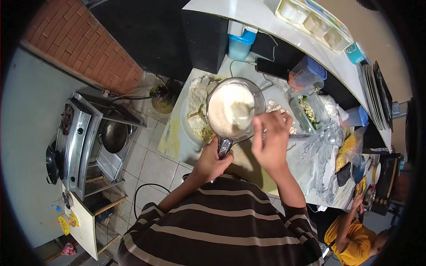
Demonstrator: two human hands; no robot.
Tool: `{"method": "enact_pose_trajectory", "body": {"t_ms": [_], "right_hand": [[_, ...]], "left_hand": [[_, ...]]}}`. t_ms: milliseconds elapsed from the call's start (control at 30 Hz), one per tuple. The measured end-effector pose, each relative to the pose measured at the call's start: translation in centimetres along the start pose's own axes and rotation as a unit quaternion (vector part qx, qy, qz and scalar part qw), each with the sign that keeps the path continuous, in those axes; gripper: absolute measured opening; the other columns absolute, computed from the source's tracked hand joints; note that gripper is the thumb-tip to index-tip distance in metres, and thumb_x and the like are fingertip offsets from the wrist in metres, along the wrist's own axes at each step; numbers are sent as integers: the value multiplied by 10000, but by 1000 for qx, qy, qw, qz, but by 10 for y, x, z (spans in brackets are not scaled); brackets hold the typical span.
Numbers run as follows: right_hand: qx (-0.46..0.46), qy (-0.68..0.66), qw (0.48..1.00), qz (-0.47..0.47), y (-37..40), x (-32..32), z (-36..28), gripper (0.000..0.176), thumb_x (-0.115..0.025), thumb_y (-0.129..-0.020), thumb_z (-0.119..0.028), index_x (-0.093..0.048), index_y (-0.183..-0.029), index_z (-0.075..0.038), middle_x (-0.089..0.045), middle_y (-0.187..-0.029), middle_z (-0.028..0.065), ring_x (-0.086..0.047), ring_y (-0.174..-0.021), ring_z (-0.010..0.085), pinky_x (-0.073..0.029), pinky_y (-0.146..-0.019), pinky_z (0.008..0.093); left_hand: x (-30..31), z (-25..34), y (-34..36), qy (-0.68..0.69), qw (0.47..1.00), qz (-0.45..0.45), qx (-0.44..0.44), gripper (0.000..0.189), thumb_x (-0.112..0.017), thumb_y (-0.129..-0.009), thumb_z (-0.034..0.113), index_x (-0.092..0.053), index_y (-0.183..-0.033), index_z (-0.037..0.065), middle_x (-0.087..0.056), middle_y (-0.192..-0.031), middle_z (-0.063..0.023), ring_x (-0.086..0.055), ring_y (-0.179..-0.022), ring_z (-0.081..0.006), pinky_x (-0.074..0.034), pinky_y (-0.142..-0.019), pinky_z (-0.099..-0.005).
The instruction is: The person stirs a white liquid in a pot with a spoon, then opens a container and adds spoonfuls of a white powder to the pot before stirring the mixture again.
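My left hand [213,162] is wrapped around the handle of a clear pitcher [260,99], which is held up over the counter. Inside the pitcher is a creamy white batter [228,106]. Over the pitcher's right rim, my right hand [274,137] has its fingers curled together. A blurred shape shows in the batter near those fingertips, and I cannot make out what they hold. Behind the pitcher to the left sits a plate [184,126] with pale wrappers and chopped bits. Pale cut pieces [277,108] lie to the right, partly hidden by my right hand.
A clear container [306,116] of chopped greens stands on the marbled counter [306,164], with a bag of yellow bits [348,148] farther right. A phone [271,68] lies at the back. A gas stove [76,137] stands at left. Another person [353,235] works at lower right.
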State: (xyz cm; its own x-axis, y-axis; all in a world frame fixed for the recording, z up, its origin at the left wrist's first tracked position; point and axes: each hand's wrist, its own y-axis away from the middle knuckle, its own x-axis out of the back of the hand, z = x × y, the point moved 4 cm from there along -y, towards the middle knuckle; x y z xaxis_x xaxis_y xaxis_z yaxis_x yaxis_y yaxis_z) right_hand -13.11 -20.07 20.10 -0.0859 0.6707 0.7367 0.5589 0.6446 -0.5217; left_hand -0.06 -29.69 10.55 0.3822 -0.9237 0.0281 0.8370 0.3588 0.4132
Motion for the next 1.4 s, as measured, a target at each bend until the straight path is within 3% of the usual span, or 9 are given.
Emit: {"method": "enact_pose_trajectory", "body": {"t_ms": [167,367,467,600,767,867,1100,1300,1400], "right_hand": [[28,-173,984,-31,-7,-15,8,88,-589,-877,-105,-649,-847,-48,-659,-821,90,-576,-819,275,-342,-895,412],[-19,-29,999,1,-6,-5,11,109,-587,-882,-104,-656,-860,-22,-673,-844,99,-580,-820,269,-349,-885,412],[-32,-216,972,-87,5,-22,8,74,-611,-865,-77,-655,-872,-17,-673,-852,106,-579,-831,287,-369,-886,400],[37,-115,992,35,-13,-19,25,89,-598,-882,-93,-643,-843,-28,-670,-851,99,-576,-825,277,-362,-875,408],[5,-32,999,-11,-6,-7,5,91,-576,-891,-79,-630,-847,-22,-650,-816,97,-576,-834,276,-366,-879,404],[31,-242,966,-83,-3,-23,11,74,-580,-883,-68,-620,-851,-16,-639,-822,113,-573,-837,295,-375,-897,396],[10,-61,997,-51,-8,-5,11,67,-593,-864,-81,-629,-841,-30,-647,-825,118,-565,-808,296,-378,-865,414],[48,-190,980,-32,-13,-6,18,105,-569,-889,-85,-606,-809,-29,-609,-753,105,-561,-783,287,-374,-860,412],[30,-13,999,-17,-13,8,15,130,-577,-899,-98,-617,-816,-6,-626,-781,107,-553,-772,291,-380,-847,414]], "left_hand": [[-3,-5,1,-18,1000,-25,-2,220,-589,-901,33,-437,-1060,17,-518,-665,-14,-487,-469,-82,-407,-401,-260],[3,-11,3,40,999,-5,21,263,-625,-862,107,-485,-1064,12,-540,-606,-18,-511,-459,-90,-427,-402,-270],[0,-10,1,17,1000,3,13,255,-624,-860,97,-485,-1058,16,-533,-605,-9,-506,-460,-82,-423,-399,-262],[4,-11,4,56,998,3,36,247,-625,-854,85,-485,-1044,15,-534,-603,-9,-510,-463,-80,-430,-403,-266],[7,-16,1,41,999,14,-7,234,-629,-852,85,-488,-1024,12,-543,-606,-14,-522,-468,-85,-435,-402,-270],[3,-17,1,13,1000,10,-3,233,-632,-850,90,-488,-1014,8,-546,-604,-17,-524,-463,-91,-435,-400,-274],[2,-16,5,17,1000,12,11,246,-629,-851,124,-490,-1010,-2,-548,-581,-30,-528,-452,-109,-441,-407,-294],[-2,-12,8,-18,1000,-10,1,274,-639,-844,124,-496,-1039,-4,-565,-593,-37,-521,-452,-109,-446,-424,-301],[-3,-3,10,-7,1000,-25,11,221,-614,-897,71,-452,-1033,7,-520,-649,-21,-496,-485,-86,-416,-416,-265]]}}
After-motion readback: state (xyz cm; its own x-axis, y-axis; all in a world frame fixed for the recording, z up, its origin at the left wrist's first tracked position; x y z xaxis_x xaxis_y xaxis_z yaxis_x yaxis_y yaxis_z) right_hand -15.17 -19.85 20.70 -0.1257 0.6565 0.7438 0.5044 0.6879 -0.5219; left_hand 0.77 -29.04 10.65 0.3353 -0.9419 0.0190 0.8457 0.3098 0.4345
